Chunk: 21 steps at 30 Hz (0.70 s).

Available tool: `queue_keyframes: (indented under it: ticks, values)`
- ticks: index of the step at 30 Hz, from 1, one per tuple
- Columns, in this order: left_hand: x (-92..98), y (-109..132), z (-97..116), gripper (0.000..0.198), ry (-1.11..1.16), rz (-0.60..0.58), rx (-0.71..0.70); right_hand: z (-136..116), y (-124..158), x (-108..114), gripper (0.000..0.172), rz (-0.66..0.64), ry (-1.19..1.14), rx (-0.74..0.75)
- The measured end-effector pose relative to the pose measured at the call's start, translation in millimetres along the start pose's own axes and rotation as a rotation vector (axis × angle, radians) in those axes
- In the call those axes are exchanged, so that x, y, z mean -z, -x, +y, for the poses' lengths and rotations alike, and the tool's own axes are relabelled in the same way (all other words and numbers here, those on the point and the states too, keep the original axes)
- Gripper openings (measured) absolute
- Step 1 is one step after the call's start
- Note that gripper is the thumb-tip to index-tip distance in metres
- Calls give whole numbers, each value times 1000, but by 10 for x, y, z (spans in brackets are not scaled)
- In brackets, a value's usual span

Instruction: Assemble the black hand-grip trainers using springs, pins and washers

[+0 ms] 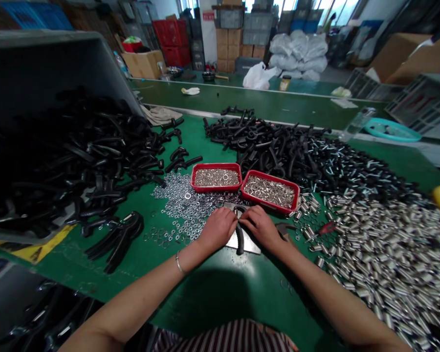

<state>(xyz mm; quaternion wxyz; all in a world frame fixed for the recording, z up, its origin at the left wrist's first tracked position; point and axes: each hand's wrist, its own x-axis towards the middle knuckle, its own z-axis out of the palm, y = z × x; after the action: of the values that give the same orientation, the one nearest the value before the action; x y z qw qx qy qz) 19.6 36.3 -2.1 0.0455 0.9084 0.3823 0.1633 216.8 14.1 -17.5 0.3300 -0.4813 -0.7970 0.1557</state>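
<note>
1. The left hand [218, 227] and the right hand [261, 226] are held together near the middle of the tabletop [139, 264], a little toward its near edge.
2. A curved black hose [239, 240] is gripped between them. The fingers of both hands are curled shut on its upper end, and its lower end points toward the near edge.
3. A flat metal plate [250, 247] is seen under the hands and the hose, lying on the tabletop.
4. A thin bracelet [178, 263] is worn on the left wrist.
5. Two red trays are set just beyond the hands. The left tray [214, 188] is filled with small metal rings, and the right tray [297, 198] with short metal sleeves.
6. Loose rings [183, 205] are scattered on the tabletop to the left of the hands, in front of the left tray.
7. A heap of black hoses [77, 161] is piled along the left edge, and a second heap [278, 146] lies behind the trays toward the far edge.
8. A broad pile of metal sleeves [388, 249] is spread toward the right edge.
9. A red-handled tool [326, 227] is seen at the near side of that pile, just right of the right hand.
</note>
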Motion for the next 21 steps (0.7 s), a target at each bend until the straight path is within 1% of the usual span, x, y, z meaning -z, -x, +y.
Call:
queue_keyframes:
  ticks: [3,6,9,11,16,21]
  values:
    - [49,11,0,16,56,-13,45,23,-28,23,16,-61,77,45]
    - [106,43,21,16,79,-23,56,58,-50,49,20,-106,132,102]
    - [143,62,47,16,104,-14,45,88,-49,80,21,-134,183,163]
    - [141,53,53,16,115,-4,43,95,-42,99,21,-129,211,183]
    - [68,-33,45,17,95,20,45,99,-34,103,23,-83,261,139]
    - [16,-126,42,16,66,19,28,129,-13,81,27,-81,352,109]
